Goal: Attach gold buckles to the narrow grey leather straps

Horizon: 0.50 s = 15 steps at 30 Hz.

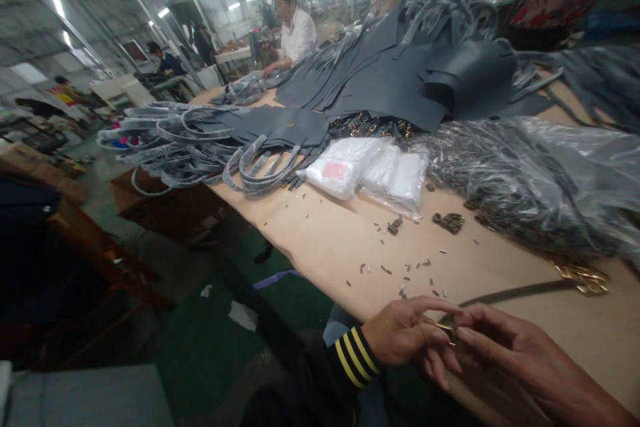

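Note:
My left hand, in a dark sleeve with yellow-striped cuff, pinches a small gold metal fitting over the table's near edge. My right hand meets it from the right, thumb and forefinger closed on the dark strap end at the fitting. Fingers partly hide where strap and metal join. The strap runs right across the table to a cluster of gold metal hardware. Small loose metal pieces lie scattered beyond my left hand, with little bundles of dark strap pieces farther back.
White plastic-wrapped packets lie mid-table, beside a large clear plastic bag of dark strips. Behind are stacked dark grey leather-like panels and plastic-wrapped handles overhanging the left edge. A person in white works at the far end.

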Each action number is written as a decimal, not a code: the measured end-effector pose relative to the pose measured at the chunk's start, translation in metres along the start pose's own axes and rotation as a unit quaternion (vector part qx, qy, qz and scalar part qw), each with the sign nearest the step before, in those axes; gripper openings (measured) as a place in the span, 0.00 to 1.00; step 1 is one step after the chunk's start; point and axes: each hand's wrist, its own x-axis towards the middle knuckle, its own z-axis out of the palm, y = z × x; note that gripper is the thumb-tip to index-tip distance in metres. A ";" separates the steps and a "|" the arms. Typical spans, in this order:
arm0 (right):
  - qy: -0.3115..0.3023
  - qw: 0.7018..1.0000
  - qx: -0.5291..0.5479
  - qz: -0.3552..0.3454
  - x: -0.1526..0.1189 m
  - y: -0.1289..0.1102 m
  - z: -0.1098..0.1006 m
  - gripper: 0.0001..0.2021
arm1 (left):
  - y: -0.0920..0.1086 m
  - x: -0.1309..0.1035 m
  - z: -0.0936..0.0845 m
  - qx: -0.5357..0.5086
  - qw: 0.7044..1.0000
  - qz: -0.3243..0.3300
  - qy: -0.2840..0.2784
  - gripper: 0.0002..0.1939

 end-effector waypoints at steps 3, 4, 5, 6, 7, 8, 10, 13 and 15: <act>-0.019 1.000 0.001 0.000 0.002 0.000 0.001 0.14 | 0.001 0.000 0.002 0.008 1.000 0.005 0.016 0.29; -0.026 1.000 -0.001 -0.001 0.003 0.000 0.002 0.14 | 0.000 0.000 0.002 0.011 1.000 0.009 0.020 0.29; -0.029 1.000 -0.001 -0.003 0.003 0.000 0.003 0.14 | -0.001 0.001 0.002 0.015 1.000 0.013 0.024 0.28; -0.028 1.000 -0.001 -0.007 0.004 0.000 0.004 0.14 | -0.003 0.001 0.002 0.017 0.999 0.018 0.028 0.28; -0.020 1.000 -0.003 -0.010 0.004 0.000 0.005 0.14 | -0.005 0.002 0.002 0.020 0.999 0.026 0.037 0.27; -0.007 1.000 -0.008 -0.011 0.004 0.000 0.007 0.14 | -0.007 0.002 0.003 0.023 0.998 0.034 0.050 0.26; 0.020 1.000 -0.013 -0.012 0.003 -0.001 0.010 0.14 | -0.010 0.003 0.005 0.032 0.994 0.057 0.083 0.22; 0.035 0.999 -0.003 -0.020 -0.002 -0.005 0.015 0.13 | -0.010 0.003 0.008 0.057 0.989 0.080 0.114 0.16; 0.033 0.999 -0.009 -0.037 -0.006 -0.008 0.013 0.11 | -0.007 0.003 0.009 0.056 0.989 0.075 0.117 0.14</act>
